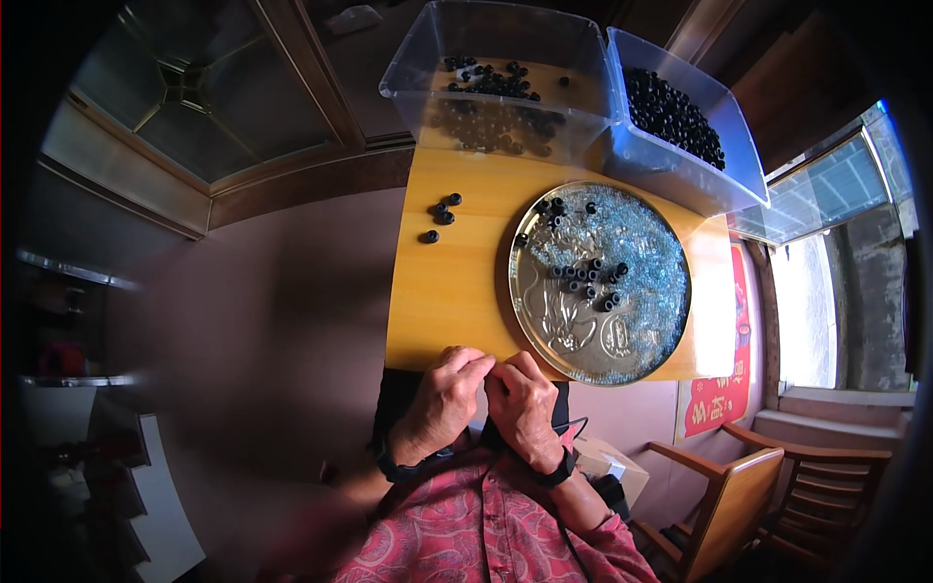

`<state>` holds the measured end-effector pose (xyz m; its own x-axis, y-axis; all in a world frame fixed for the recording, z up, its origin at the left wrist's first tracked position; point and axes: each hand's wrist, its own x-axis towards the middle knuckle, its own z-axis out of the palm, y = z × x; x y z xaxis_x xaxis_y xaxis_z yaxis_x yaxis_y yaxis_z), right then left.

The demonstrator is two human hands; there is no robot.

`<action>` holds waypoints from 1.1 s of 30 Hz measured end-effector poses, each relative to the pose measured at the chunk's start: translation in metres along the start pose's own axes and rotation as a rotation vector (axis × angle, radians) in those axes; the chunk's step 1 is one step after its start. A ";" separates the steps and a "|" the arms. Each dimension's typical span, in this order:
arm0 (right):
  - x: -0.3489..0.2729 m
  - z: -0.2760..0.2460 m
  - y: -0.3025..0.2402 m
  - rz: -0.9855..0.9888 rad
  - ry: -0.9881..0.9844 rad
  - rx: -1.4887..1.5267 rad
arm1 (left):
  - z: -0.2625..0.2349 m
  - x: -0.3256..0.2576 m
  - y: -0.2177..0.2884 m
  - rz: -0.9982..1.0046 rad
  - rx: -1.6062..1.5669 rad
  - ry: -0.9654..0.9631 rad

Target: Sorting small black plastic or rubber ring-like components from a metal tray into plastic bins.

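Black beads point(570, 273) in the tray point(569, 335), right of centre; close fingertip work, it seems, at mid-frame.
Left hand point(449, 394) and right hand point(525, 398) are curled, fingertips meeting by the near edge of the surface point(447, 301); whether they grip anything cannot be told. The next move seems to call for a fine, steady pinch. Blue bits point(646, 257) crowd the tray's right side. Its raised marks are too unclear to read; the red poster point(714, 389), lower right, bears large pale characters.
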<state>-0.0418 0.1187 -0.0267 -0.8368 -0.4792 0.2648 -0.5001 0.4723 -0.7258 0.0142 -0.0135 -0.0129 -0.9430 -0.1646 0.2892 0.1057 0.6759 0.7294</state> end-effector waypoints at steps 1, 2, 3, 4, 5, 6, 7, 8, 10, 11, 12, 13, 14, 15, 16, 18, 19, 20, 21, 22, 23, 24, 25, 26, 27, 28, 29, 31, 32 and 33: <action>-0.002 0.000 -0.001 0.001 0.001 0.000 | 0.000 -0.002 0.001 0.005 0.004 -0.019; -0.004 0.001 -0.001 0.006 0.012 -0.006 | 0.000 -0.003 0.002 0.005 0.004 -0.020; -0.006 0.002 -0.002 0.010 0.023 -0.013 | 0.000 -0.003 0.003 0.007 0.021 -0.023; -0.006 0.001 -0.002 0.011 0.023 -0.013 | 0.000 -0.004 0.004 0.008 0.038 -0.025; -0.007 0.002 -0.002 0.007 0.025 -0.020 | 0.000 -0.004 0.005 0.008 0.039 -0.026; -0.008 0.002 -0.002 0.003 0.027 -0.027 | -0.001 -0.004 0.005 0.008 0.039 -0.026; -0.009 0.003 -0.002 0.003 0.027 -0.026 | -0.001 -0.005 0.005 0.008 0.039 -0.027; -0.009 0.003 -0.002 0.007 0.032 -0.022 | 0.000 -0.005 0.005 0.008 0.040 -0.027; -0.011 0.004 -0.002 0.012 0.037 -0.018 | 0.002 -0.008 0.004 0.023 0.062 -0.022; -0.012 0.004 -0.002 -0.002 0.044 -0.014 | 0.002 -0.009 0.005 0.023 0.062 -0.022; -0.013 0.004 -0.001 -0.015 0.051 -0.011 | 0.002 -0.010 0.007 0.040 0.104 -0.028; -0.014 0.004 0.000 -0.015 0.051 -0.011 | 0.002 -0.010 0.007 0.058 0.146 -0.034; -0.014 0.005 0.001 -0.017 0.049 -0.006 | 0.002 -0.010 0.007 0.057 0.147 -0.034; -0.015 0.005 0.001 -0.018 0.048 -0.002 | 0.001 -0.010 0.006 0.073 0.152 -0.036; -0.014 0.005 0.001 -0.018 0.047 -0.001 | 0.001 -0.010 0.005 0.089 0.158 -0.038; -0.013 0.004 0.000 0.004 0.035 -0.001 | 0.001 -0.011 0.004 0.096 0.165 -0.040; -0.014 0.004 0.000 0.004 0.035 0.000 | 0.001 -0.011 0.004 0.105 0.172 -0.041; -0.016 0.006 0.002 0.023 0.039 0.024 | 0.001 -0.011 0.005 0.104 0.172 -0.042; -0.017 0.006 0.003 0.042 0.043 0.049 | 0.002 -0.009 0.009 0.110 0.189 -0.018; -0.017 0.005 0.002 0.042 0.043 0.050 | 0.002 -0.009 0.011 0.116 0.207 0.006; -0.017 0.003 0.002 0.037 0.037 0.077 | 0.002 -0.009 0.011 0.116 0.208 0.006; -0.018 0.002 0.002 0.032 0.032 0.105 | 0.002 -0.010 0.011 0.127 0.233 -0.004; -0.019 0.000 0.003 0.031 0.032 0.105 | 0.002 -0.010 0.012 0.139 0.259 -0.015; -0.019 -0.001 0.004 -0.003 0.055 0.114 | 0.002 -0.010 0.012 0.141 0.259 -0.014; -0.019 -0.002 0.005 -0.037 0.079 0.123 | 0.002 -0.011 0.012 0.153 0.266 -0.026; -0.017 -0.002 0.002 -0.039 0.081 0.122 | 0.002 -0.011 0.012 0.165 0.274 -0.038; -0.016 -0.002 -0.003 -0.078 0.171 0.142 | 0.001 -0.012 0.012 0.168 0.273 -0.038; -0.014 -0.003 -0.002 -0.254 0.222 0.075 | 0.000 -0.015 0.013 0.196 0.299 -0.110; -0.010 -0.006 -0.009 -0.218 0.142 0.156 | 0.002 -0.017 0.010 0.199 0.300 -0.110; -0.002 -0.006 -0.014 -0.244 0.066 0.213 | 0.006 -0.019 0.004 0.206 0.202 -0.060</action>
<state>-0.0341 0.1175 -0.0132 -0.7145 -0.5067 0.4824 -0.6353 0.1812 -0.7507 0.0307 -0.0036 -0.0194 -0.9257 0.0297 0.3772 0.2378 0.8211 0.5189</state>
